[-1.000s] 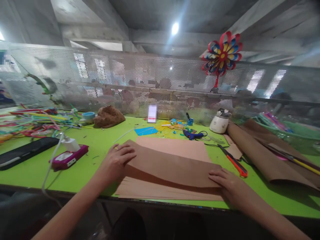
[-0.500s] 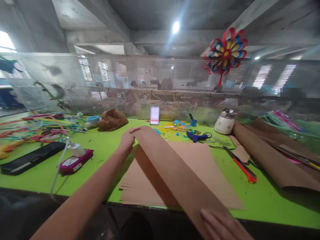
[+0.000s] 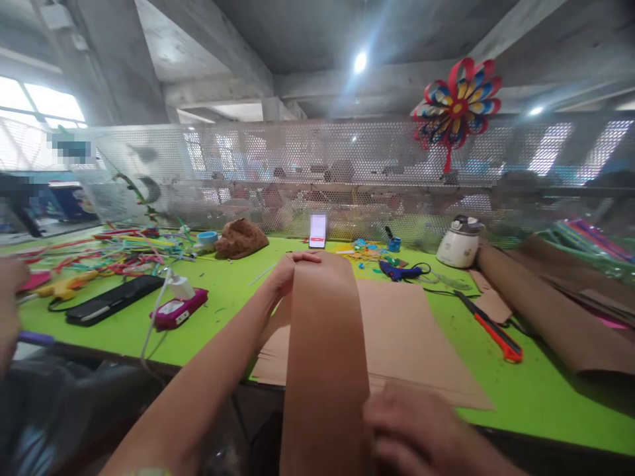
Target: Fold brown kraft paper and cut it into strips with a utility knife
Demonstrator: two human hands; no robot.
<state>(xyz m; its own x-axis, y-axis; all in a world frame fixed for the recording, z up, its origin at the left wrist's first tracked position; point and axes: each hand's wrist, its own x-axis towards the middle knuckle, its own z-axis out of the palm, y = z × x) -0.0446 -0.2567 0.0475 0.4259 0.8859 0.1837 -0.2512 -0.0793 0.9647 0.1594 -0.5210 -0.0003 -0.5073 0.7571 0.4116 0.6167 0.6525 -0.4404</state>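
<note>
A long strip of brown kraft paper (image 3: 325, 344) runs from mid-table towards me and over the near edge, its near end out of frame. My left hand (image 3: 294, 268) grips the strip's far end, with fingers bent over the top. Close against the strip's right edge is my right hand (image 3: 417, 423), its fingers curled but smeared by motion; whether they pinch the paper I cannot make out. Under the strip lies a stack of brown paper sheets (image 3: 397, 330) on the green table (image 3: 536, 410).
To the right lie a red utility knife (image 3: 499, 337), a blue glue gun (image 3: 401, 271), a white kettle-shaped cup (image 3: 457, 244) and rolled brown paper (image 3: 540, 311). Left are a purple power strip (image 3: 179, 309) and a black case (image 3: 114, 301). Another person's hand (image 3: 7, 304) shows far left.
The strip has swung from a diagonal to nearly straight towards me. My right hand has shifted from lying on the strip to its right edge. Another person's hand has appeared at left.
</note>
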